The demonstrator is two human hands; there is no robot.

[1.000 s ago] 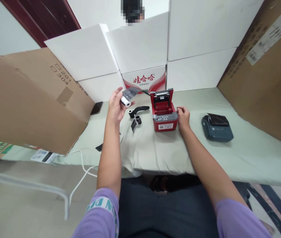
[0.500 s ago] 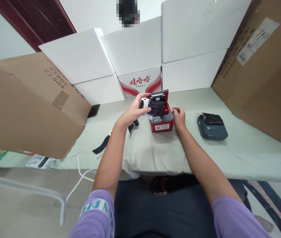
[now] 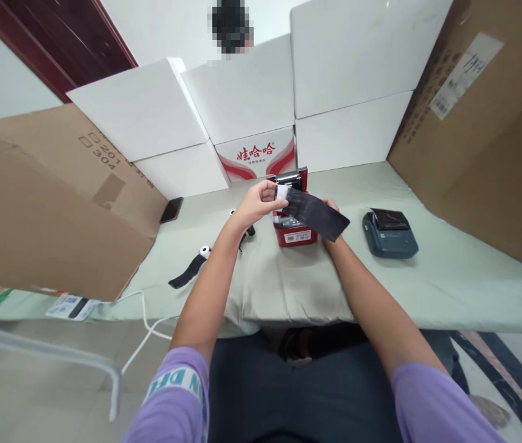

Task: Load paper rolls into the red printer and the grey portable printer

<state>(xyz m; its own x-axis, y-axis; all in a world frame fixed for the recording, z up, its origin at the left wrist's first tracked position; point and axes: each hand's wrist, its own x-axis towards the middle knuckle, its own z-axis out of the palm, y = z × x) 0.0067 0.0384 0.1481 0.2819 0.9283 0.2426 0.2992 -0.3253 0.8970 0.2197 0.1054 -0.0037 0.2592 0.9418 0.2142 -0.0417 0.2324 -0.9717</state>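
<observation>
A small paper roll with a white core end and a long black strip point(image 3: 318, 213) is pinched in my left hand point(image 3: 261, 202). The strip hangs out to the right across the front of a red label printer point(image 3: 296, 237), whose lid point(image 3: 304, 178) stands raised. My right hand point(image 3: 331, 205) is at the printer's right side, mostly hidden behind the strip, so its fingers cannot be made out. Left of the printer, another roll point(image 3: 204, 251) lies with its black tail point(image 3: 187, 272) unrolled, and a further black strip piece point(image 3: 249, 231) sits near my left wrist.
A dark grey portable printer point(image 3: 390, 234) rests on the cloth-covered table point(image 3: 283, 283) at right. White boxes point(image 3: 242, 92) line the back; brown cartons point(image 3: 48, 197) flank both sides. A phone point(image 3: 171, 210) lies by the left carton. Part of a person's head shows beyond the boxes.
My left hand has turned the roll, and its black strip now extends farther right, covering part of the printer and my right hand. The printer stays in place with its lid up.
</observation>
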